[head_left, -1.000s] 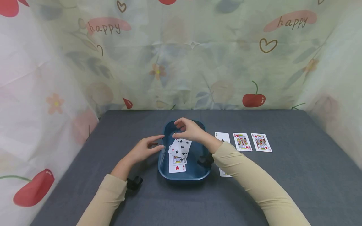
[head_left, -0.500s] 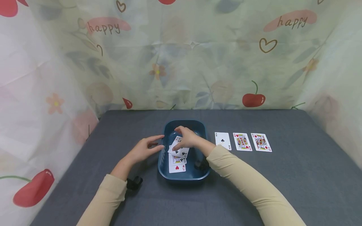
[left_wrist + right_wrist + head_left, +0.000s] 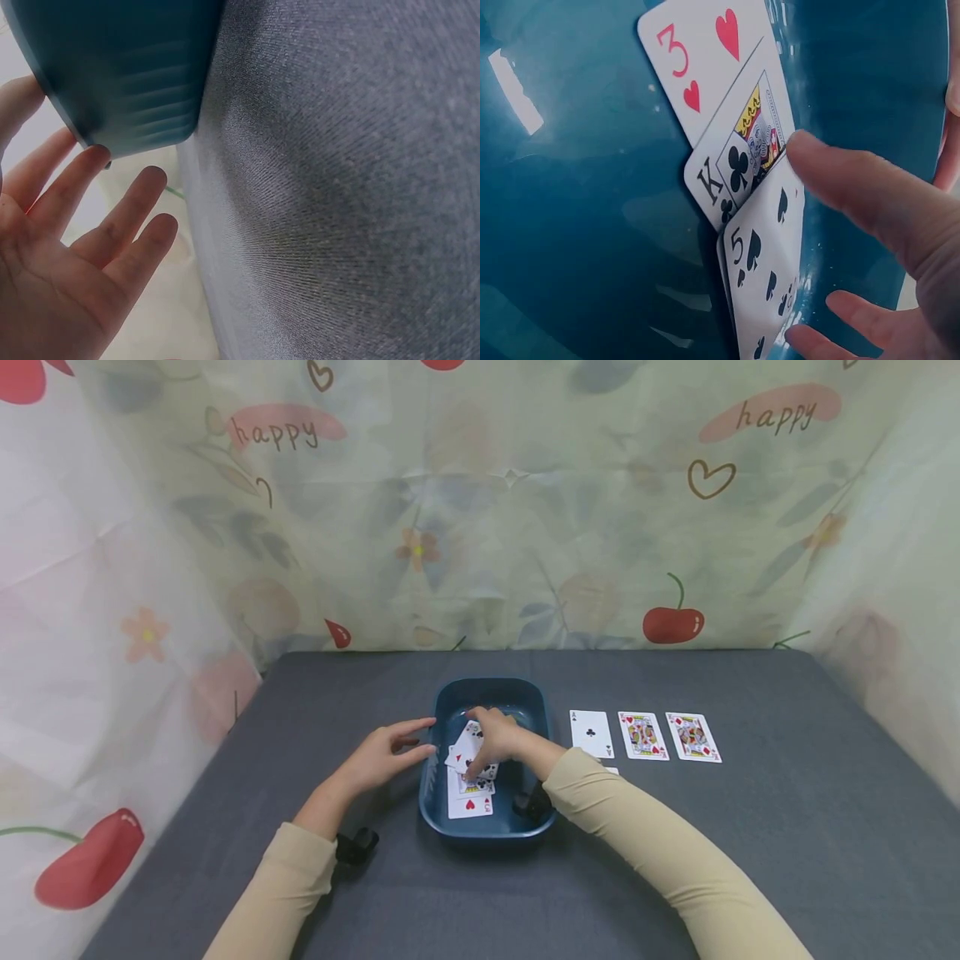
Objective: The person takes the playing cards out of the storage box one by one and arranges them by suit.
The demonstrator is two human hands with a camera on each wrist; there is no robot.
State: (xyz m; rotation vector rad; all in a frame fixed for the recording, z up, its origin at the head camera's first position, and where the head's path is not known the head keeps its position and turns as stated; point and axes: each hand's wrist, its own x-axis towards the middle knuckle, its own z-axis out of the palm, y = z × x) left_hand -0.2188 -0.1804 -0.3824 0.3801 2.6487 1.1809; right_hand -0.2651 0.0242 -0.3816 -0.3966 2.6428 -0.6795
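My right hand reaches down inside the blue tray. Its thumb lies over the lower edge of the five of spades, while the fingers spread towards that card's far end. Partly beneath the five lie a king of clubs and a three of hearts; a further card corner pokes out at the left. Beside the tray's left wall, my left hand has its fingers spread, the tips at the rim. Both palms hold nothing.
To the right of the tray, an ace of clubs, a king of hearts and a king of diamonds lie face up in a row on the grey tabletop. Another card shows partly behind the right sleeve. A printed curtain hangs behind.
My right hand has come down and nearer me, from above the tray's far part onto the cards. The right sleeve has moved off the ace of clubs. My left hand has stayed at the rim.
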